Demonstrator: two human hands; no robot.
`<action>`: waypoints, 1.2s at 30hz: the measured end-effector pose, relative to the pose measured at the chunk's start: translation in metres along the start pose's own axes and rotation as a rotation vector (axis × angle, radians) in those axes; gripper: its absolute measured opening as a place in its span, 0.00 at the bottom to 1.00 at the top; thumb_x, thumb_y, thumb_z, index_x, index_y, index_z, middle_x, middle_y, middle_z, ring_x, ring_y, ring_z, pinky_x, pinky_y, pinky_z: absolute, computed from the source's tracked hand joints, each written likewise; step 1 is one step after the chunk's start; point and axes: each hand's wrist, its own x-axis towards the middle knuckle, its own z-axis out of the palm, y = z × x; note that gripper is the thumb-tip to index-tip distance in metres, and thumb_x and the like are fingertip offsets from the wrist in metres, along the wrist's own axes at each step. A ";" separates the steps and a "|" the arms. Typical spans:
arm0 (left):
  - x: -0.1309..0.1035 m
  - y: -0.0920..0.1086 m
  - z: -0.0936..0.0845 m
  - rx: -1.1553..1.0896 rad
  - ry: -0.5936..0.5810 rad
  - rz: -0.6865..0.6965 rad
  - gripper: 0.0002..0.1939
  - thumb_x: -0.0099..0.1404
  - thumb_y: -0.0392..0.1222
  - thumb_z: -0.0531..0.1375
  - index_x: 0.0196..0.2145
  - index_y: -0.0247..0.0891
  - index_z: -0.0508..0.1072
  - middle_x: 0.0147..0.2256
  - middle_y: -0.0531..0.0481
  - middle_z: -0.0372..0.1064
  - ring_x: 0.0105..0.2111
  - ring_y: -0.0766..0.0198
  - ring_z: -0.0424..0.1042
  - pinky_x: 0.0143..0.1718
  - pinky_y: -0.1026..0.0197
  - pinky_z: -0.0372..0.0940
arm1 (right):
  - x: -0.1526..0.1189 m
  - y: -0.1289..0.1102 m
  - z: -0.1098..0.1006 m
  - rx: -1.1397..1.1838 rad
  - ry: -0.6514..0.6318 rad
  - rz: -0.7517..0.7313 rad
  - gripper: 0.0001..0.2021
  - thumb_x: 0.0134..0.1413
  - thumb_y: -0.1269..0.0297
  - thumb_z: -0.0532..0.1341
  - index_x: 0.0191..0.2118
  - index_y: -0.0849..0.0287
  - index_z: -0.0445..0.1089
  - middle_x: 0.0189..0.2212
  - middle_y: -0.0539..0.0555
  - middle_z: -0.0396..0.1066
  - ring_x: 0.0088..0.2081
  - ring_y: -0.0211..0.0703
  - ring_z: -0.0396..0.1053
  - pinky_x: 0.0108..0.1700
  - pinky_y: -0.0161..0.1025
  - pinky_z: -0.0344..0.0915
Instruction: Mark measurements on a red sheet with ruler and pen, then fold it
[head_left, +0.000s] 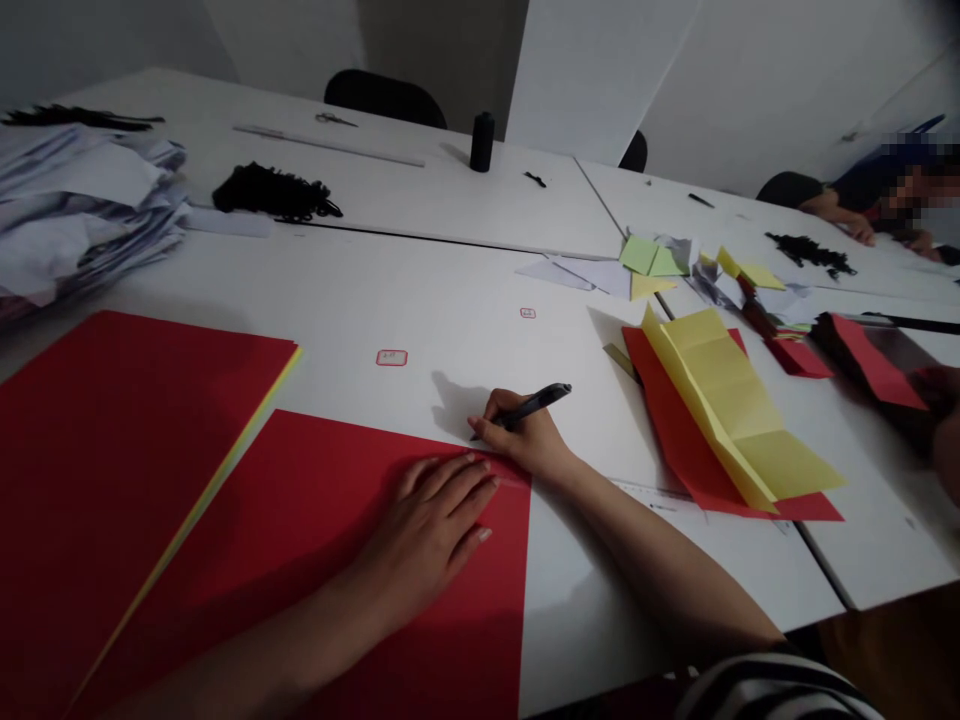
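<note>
My right hand (527,437) is closed round a dark pen (541,399), its tip down at the far edge of a red sheet of paper (315,480). Flat on that sheet lies my left hand (431,525), fingers stretched out, just short of the pen tip. To the left rests a stack of red paper (142,430) with a yellow edge showing on its right side. A strip with printed ruler marks (637,492) lies on the table to the right, partly hidden by my right forearm.
Folded yellow paper (742,400) on red sheets stands at right. Paper scraps (652,260) lie behind it. Black cord bundles (270,190), a black spool (482,142), scissors (334,119) and a white paper pile (82,210) are farther off. A co-worker's hands (847,217) show far right.
</note>
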 end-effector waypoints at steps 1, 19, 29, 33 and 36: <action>0.000 0.000 0.000 0.004 0.003 0.005 0.20 0.70 0.41 0.52 0.58 0.41 0.64 0.58 0.47 0.63 0.58 0.54 0.60 0.56 0.48 0.53 | 0.000 0.002 0.000 0.010 0.000 -0.012 0.14 0.53 0.56 0.61 0.25 0.57 0.61 0.19 0.44 0.57 0.23 0.33 0.53 0.25 0.34 0.51; 0.002 0.001 -0.001 0.028 0.027 0.017 0.19 0.71 0.41 0.51 0.58 0.39 0.64 0.58 0.46 0.64 0.58 0.54 0.60 0.55 0.47 0.53 | 0.000 0.008 -0.001 0.019 -0.030 -0.089 0.13 0.54 0.59 0.61 0.24 0.58 0.61 0.19 0.44 0.59 0.23 0.32 0.54 0.25 0.33 0.52; 0.002 0.002 0.000 0.038 0.023 0.026 0.19 0.71 0.41 0.50 0.57 0.39 0.65 0.58 0.46 0.64 0.58 0.54 0.60 0.55 0.47 0.54 | -0.001 0.007 -0.001 0.022 -0.030 -0.098 0.13 0.54 0.60 0.62 0.24 0.59 0.61 0.19 0.44 0.59 0.23 0.31 0.54 0.25 0.32 0.52; 0.003 0.002 0.000 0.028 0.014 0.018 0.19 0.71 0.42 0.50 0.57 0.40 0.65 0.58 0.46 0.64 0.58 0.54 0.60 0.55 0.47 0.54 | 0.000 0.007 -0.001 0.020 -0.030 -0.097 0.13 0.53 0.60 0.62 0.24 0.59 0.61 0.19 0.44 0.59 0.23 0.31 0.54 0.25 0.33 0.52; 0.003 0.002 0.000 0.027 0.015 0.015 0.18 0.71 0.41 0.50 0.57 0.40 0.65 0.58 0.46 0.64 0.58 0.54 0.60 0.55 0.47 0.54 | 0.000 0.006 -0.001 0.014 -0.035 -0.087 0.13 0.54 0.60 0.62 0.24 0.59 0.61 0.19 0.44 0.60 0.23 0.31 0.54 0.25 0.33 0.52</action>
